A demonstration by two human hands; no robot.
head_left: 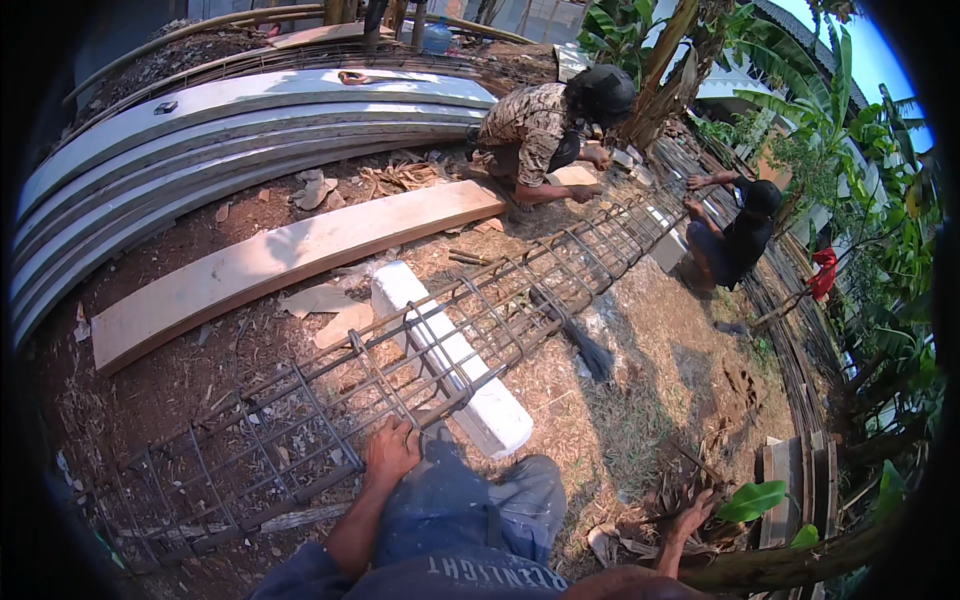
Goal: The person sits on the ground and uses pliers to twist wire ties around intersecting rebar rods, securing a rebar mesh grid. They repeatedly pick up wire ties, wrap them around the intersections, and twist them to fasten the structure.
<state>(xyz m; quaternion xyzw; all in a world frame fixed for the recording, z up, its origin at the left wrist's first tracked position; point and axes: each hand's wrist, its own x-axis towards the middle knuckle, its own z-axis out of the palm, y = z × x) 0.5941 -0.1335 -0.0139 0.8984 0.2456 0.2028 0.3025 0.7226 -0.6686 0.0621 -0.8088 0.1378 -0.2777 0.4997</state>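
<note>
A long rebar cage [300, 405] stretches from the lower left to the upper right, its long bars joined by square stirrups. My left hand [392, 452] is closed over its near side bar, just in front of my knees. Under the cage, a white rectangular block [505, 425] lies crosswise and props it up. Out to the right, low over the dry litter, is my right hand [690, 515] with its fingers apart. A thin dark stick shows beside that hand; whether they touch is unclear. A bundle of dark tie wire [592, 355] hangs by the cage's middle.
Two people squat at the cage's far part, one in a patterned shirt [530, 125], one in dark clothes [745, 240]. A wooden plank [300, 255] and stacked pale beams [250, 110] lie left. Boards [785, 480] and banana plants [845, 120] stand right.
</note>
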